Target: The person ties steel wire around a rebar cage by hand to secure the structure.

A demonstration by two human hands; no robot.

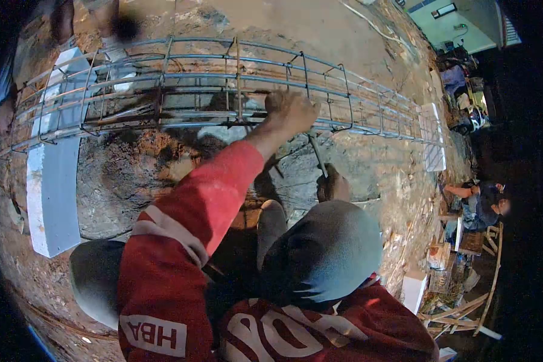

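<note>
A long rebar cage (205,75), made of straight bars with square stirrups, stretches across the view in front of me. My left hand (292,111) is closed in a fist at its near bars, with the red sleeve reaching over from the left; the fingertips are hidden. Lower down, beside my knee, my right hand (335,186) is wrapped round a slim dark metal rod-like tool (318,154). The tool's upper end points at the cage just under my left hand, and its exact kind cannot be made out.
White blocks support the cage at left (53,199) and right (433,136). Another person's legs (105,21) stand behind the cage at upper left. At right a person (482,202) is near wooden sticks (464,311), with a motorcycle (467,120) farther back. The muddy ground is uneven.
</note>
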